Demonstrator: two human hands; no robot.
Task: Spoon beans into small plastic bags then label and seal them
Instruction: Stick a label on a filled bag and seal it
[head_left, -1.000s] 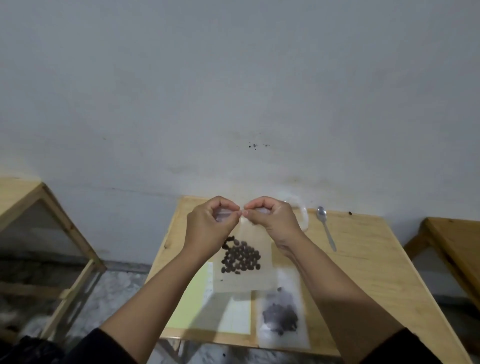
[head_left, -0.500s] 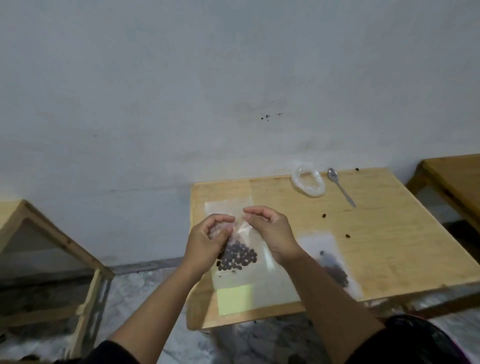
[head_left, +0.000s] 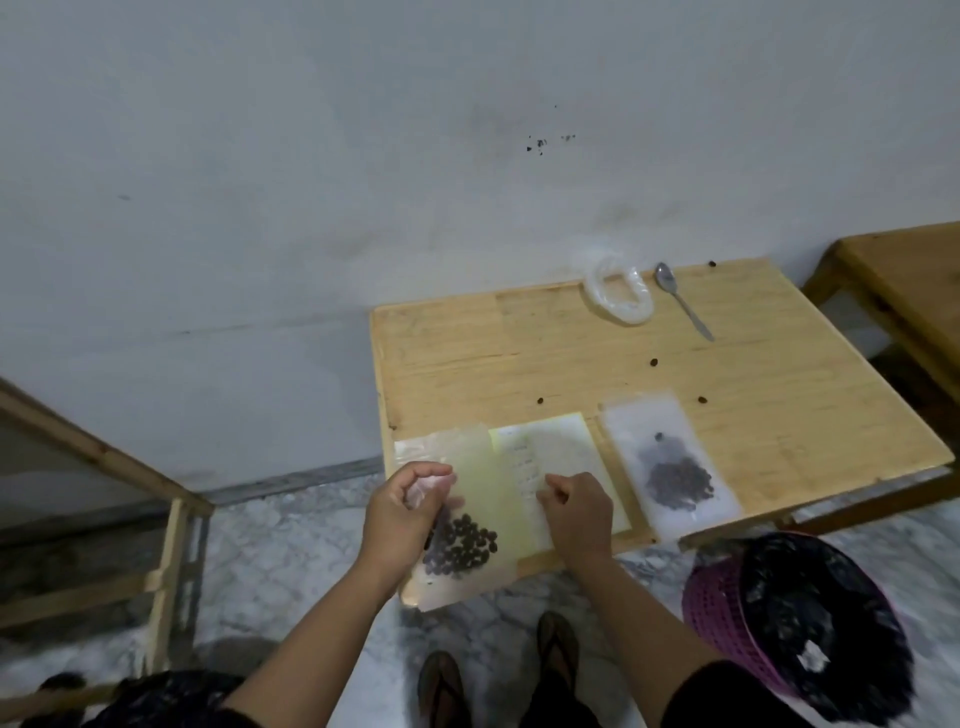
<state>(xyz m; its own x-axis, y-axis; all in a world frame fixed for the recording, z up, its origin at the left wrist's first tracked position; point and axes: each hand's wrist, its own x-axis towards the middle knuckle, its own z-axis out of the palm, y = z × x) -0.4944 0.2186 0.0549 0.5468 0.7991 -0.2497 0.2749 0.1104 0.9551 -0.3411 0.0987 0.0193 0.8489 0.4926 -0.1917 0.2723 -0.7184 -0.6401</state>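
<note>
Left hand (head_left: 402, 512) pinches bean bag's (head_left: 457, 545) top, keeping beans low; right hand (head_left: 576, 512) curled over label sheet (head_left: 550, 457) on counter (head_left: 519, 353), grasp unclear.

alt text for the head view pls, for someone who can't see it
A person's left hand grips the top of a small clear bag of dark beans at the near edge of a wooden table, with the curled right hand over a label sheet. Another filled bag, a spoon and loose beans lie beyond.
</note>
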